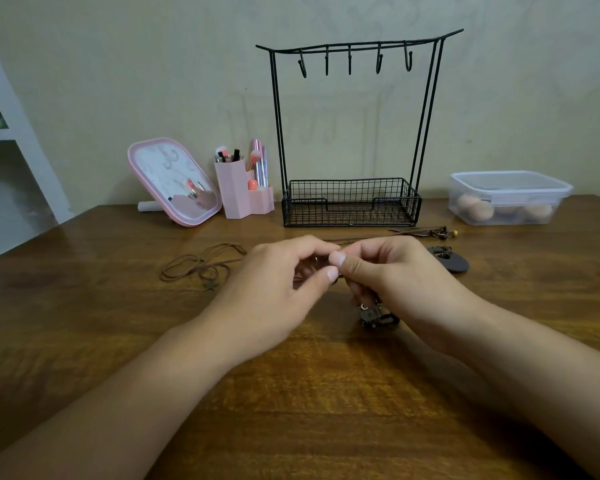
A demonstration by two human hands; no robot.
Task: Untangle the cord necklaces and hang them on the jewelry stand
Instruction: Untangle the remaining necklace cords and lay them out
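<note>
Left hand [284, 282]: I see thumb and fingers curled, pinching the brown cord [361, 240] at mid-bench [291, 393].
Right hand [392, 278]: pinching the same cord, fingertips meeting the left's — a metal pendant [373, 315] dangles beneath.
Loose necklace [201, 266]: coiled on the bench, left of my hands.
Jewelry stand [352, 133]: upright behind — hooks bare.
Pink mirror [174, 181]: left of the stand.

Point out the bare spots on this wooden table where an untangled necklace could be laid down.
Bare wood lies along the near edge of the brown wooden table, below both forearms, and at far left, before the pink-framed mirror. It is crowded between the black wire jewelry stand and the hands, left hand and right hand, where brown cord necklaces and a dark oval pendant lie.
</note>
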